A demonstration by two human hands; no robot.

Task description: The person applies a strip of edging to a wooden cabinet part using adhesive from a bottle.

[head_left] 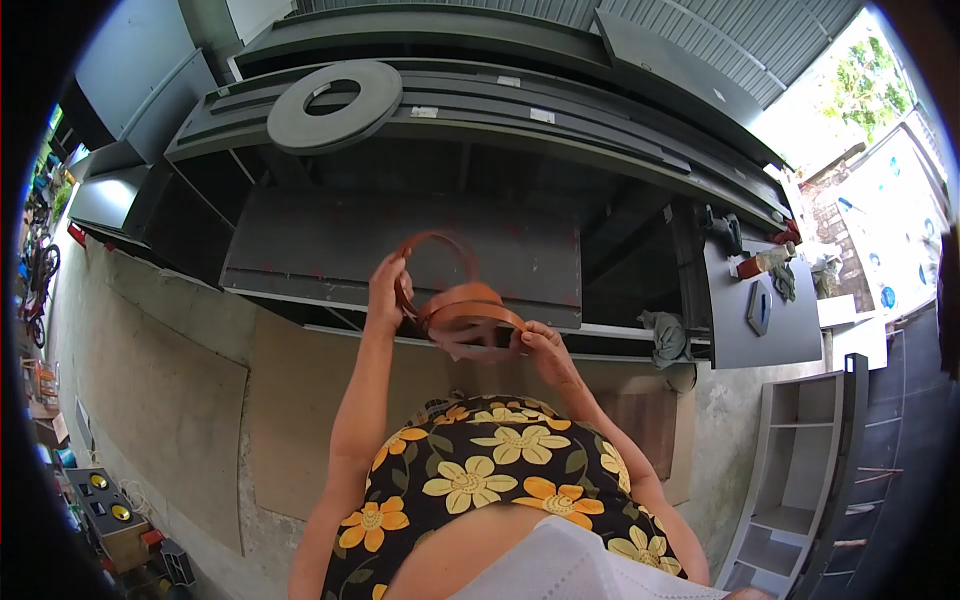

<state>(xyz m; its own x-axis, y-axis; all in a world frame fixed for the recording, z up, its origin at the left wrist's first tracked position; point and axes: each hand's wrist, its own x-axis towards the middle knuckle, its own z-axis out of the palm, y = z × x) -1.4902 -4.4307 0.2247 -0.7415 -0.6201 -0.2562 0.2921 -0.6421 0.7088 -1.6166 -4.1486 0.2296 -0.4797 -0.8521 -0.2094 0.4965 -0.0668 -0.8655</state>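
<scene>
A loosely looped coil of brown edge banding (468, 294) hangs between my two hands in front of my body. My left hand (387, 288) is closed around the loops on its left side, where one loop rises above the rest. On the right, my right hand (546, 350) pinches the edge of the lower loop between thumb and fingers. Below the loops, part of the view is smeared by motion. Behind the coil lies a dark grey panel (330, 230) with red marks, and the coil appears in front of its near edge.
A large grey roll of banding (287, 118) lies on stacked dark panels (450, 112) at the back. To the right, a grey board (775, 335) carries a bottle (765, 262), a power tool (722, 230) and a cloth. A grey rag (668, 338) hangs nearby. Cardboard (300, 420) covers the floor.
</scene>
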